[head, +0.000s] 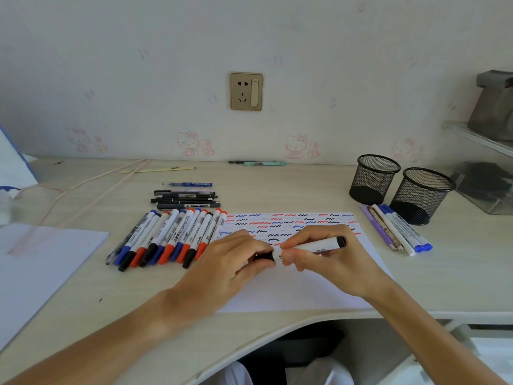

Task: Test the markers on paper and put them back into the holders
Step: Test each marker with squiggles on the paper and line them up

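Roughly midway: both hands, left hand (238, 259) pinching the black cap, right hand (319, 251) gripping the marker (313, 245) over the squiggle-covered paper (305, 290). Both holders (374, 179) at two o'clock look empty; many markers (172, 237) lie at ten o'clock.

the marker's (311, 247) tip end is hidden inside the left hand (236, 262); printing on the marker row (172, 234) is too small to read.
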